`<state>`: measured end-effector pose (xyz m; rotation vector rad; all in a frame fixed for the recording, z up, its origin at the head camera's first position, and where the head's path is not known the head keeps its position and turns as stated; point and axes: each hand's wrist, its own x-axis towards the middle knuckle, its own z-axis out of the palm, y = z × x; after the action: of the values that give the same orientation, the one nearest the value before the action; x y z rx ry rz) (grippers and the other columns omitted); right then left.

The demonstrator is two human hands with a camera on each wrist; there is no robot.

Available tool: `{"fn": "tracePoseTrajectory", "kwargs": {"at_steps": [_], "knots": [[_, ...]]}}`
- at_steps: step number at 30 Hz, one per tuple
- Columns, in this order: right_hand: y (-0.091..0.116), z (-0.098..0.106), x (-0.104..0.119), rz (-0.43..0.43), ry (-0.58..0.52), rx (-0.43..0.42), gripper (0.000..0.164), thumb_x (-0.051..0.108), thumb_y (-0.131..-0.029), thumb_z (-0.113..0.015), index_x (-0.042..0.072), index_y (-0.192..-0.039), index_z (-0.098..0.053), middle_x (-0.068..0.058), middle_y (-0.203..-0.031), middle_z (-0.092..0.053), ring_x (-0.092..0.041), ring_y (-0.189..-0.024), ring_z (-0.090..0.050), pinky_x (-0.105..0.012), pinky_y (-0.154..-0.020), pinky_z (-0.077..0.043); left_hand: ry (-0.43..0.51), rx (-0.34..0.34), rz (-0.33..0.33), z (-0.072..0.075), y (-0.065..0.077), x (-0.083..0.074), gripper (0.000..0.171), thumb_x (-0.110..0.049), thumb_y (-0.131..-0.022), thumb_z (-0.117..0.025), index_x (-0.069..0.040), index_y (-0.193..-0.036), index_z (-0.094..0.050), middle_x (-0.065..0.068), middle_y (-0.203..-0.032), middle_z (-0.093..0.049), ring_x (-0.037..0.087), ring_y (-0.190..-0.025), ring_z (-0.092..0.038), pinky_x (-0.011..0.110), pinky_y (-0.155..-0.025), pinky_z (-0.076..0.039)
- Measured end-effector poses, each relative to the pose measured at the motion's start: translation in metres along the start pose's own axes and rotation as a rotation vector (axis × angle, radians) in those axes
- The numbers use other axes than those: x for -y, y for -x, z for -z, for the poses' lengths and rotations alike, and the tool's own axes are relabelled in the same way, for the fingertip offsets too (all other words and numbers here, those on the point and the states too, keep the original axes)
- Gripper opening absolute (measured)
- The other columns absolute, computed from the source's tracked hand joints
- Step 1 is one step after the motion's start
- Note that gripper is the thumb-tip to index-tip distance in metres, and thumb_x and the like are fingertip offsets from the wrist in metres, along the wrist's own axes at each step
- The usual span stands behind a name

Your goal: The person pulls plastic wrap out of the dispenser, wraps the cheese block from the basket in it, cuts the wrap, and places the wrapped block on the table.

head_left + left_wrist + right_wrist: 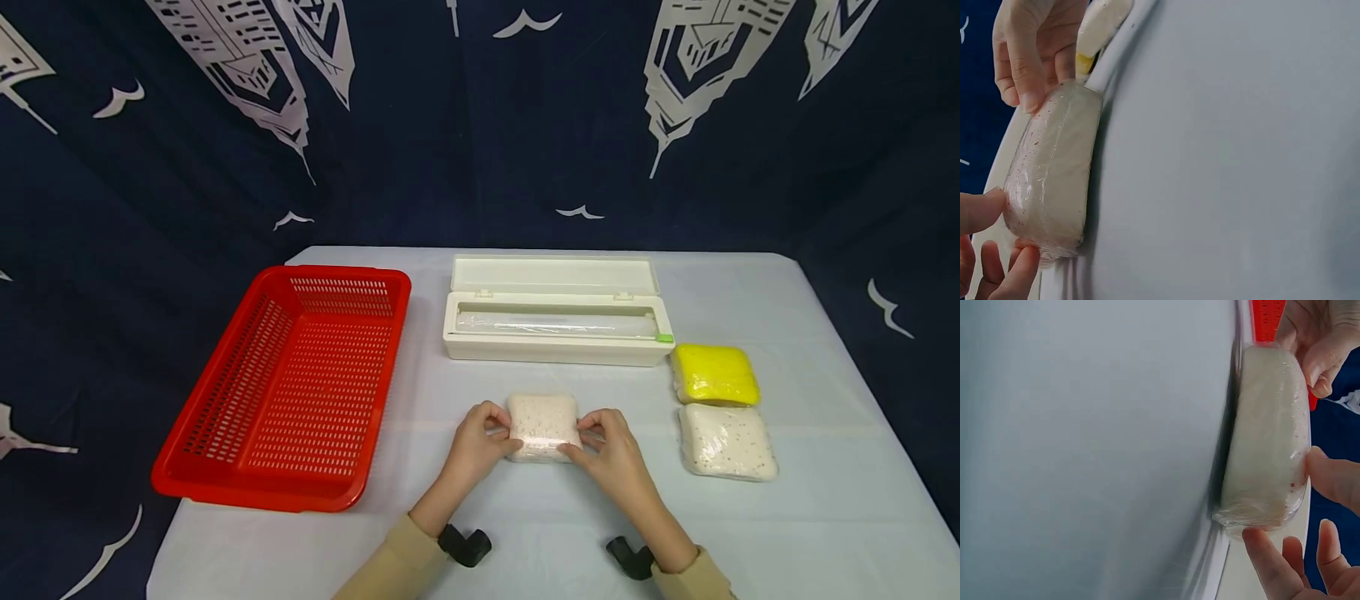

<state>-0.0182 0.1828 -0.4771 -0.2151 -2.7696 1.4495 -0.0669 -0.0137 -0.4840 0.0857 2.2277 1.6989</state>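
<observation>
A speckled cream block (543, 427), wrapped in clear film, lies on the white table between both hands. My left hand (480, 446) holds its left end, thumb at the front corner and fingers along the side. At the opposite end my right hand (611, 458) holds it the same way. In the left wrist view, the left thumb is on the upper edge of the block (1054, 169) and a fingertip touches the bunched film below. The right wrist view shows the right fingers at the other end of the block (1266, 437), where film is also gathered.
Behind the hands stands a white film dispenser (558, 350), lid raised, with a roll of clear film (555, 324) inside. A red perforated basket (161, 467) is at left. At right lie a yellow wrapped block (716, 375) and another speckled cream block (727, 442).
</observation>
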Motion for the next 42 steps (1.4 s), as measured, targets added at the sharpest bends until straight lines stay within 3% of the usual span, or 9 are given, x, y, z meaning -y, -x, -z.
{"fn": "tracePoseTrajectory", "kwargs": {"at_steps": [8, 14, 21, 26, 33, 37, 42], "knots": [[0.001, -0.004, -0.003, -0.018, -0.007, 0.000, 0.044, -0.005, -0.074, -0.081, -0.007, -0.106, -0.050, -0.021, -0.111, -0.047, -0.040, -0.113, -0.059, -0.035, -0.090, -0.055, -0.004, -0.016, 0.010, -0.005, 0.002, 0.007, 0.032, 0.013, -0.073, -0.077, 0.002, -0.090, -0.052, 0.016, -0.105, -0.051, 0.031, -0.102, -0.066, 0.023, -0.078, -0.057], [0.000, -0.003, -0.003, -0.043, -0.010, 0.020, 0.052, -0.004, -0.075, -0.081, -0.008, -0.115, -0.050, -0.022, -0.119, -0.045, -0.040, -0.116, -0.058, -0.034, -0.093, -0.053, -0.019, -0.028, -0.022, -0.003, 0.004, 0.009, 0.033, 0.010, -0.074, -0.078, 0.001, -0.093, -0.053, 0.016, -0.106, -0.053, 0.032, -0.102, -0.066, 0.026, -0.080, -0.058], [-0.002, 0.011, -0.005, -0.082, -0.031, 0.075, 0.074, 0.017, -0.082, -0.081, -0.006, -0.139, -0.040, -0.022, -0.136, -0.047, -0.039, -0.125, -0.052, -0.045, -0.100, -0.050, -0.086, -0.167, -0.071, 0.014, 0.004, 0.002, 0.018, -0.006, -0.089, -0.069, -0.003, -0.105, -0.061, 0.013, -0.112, -0.060, 0.031, -0.106, -0.062, 0.038, -0.085, -0.056], [-0.007, 0.015, -0.013, -0.048, -0.013, 0.129, 0.089, 0.026, -0.081, -0.082, -0.005, -0.146, -0.031, -0.024, -0.143, -0.044, -0.039, -0.131, -0.046, -0.050, -0.104, -0.046, -0.160, -0.261, -0.080, 0.026, 0.004, -0.001, 0.016, -0.008, -0.092, -0.066, -0.006, -0.107, -0.063, 0.011, -0.109, -0.061, 0.029, -0.104, -0.065, 0.040, -0.087, -0.056], [-0.010, 0.009, -0.014, 0.049, 0.141, 0.220, 0.113, 0.033, -0.069, -0.090, -0.005, -0.151, -0.022, -0.029, -0.154, -0.028, -0.047, -0.134, -0.040, -0.059, -0.105, -0.041, -0.225, -0.284, -0.115, 0.028, 0.007, -0.003, 0.018, -0.010, -0.091, -0.067, -0.006, -0.109, -0.064, 0.011, -0.110, -0.060, 0.028, -0.107, -0.062, 0.042, -0.089, -0.055], [-0.012, 0.002, -0.012, 0.109, 0.208, 0.202, 0.110, 0.025, -0.066, -0.092, -0.008, -0.149, -0.027, -0.029, -0.152, -0.034, -0.047, -0.138, -0.034, -0.061, -0.108, -0.036, -0.245, -0.273, -0.153, 0.026, 0.011, -0.002, 0.019, -0.009, -0.091, -0.067, -0.005, -0.110, -0.064, 0.012, -0.111, -0.060, 0.029, -0.108, -0.060, 0.044, -0.090, -0.055], [-0.014, -0.004, -0.011, 0.141, 0.274, 0.136, 0.095, 0.017, -0.065, -0.092, -0.010, -0.140, -0.040, -0.027, -0.137, -0.050, -0.041, -0.125, -0.049, -0.054, -0.103, -0.045, -0.259, -0.269, -0.169, 0.024, 0.013, 0.001, 0.020, -0.010, -0.091, -0.068, -0.005, -0.110, -0.064, 0.012, -0.111, -0.060, 0.029, -0.107, -0.060, 0.043, -0.089, -0.055]]}}
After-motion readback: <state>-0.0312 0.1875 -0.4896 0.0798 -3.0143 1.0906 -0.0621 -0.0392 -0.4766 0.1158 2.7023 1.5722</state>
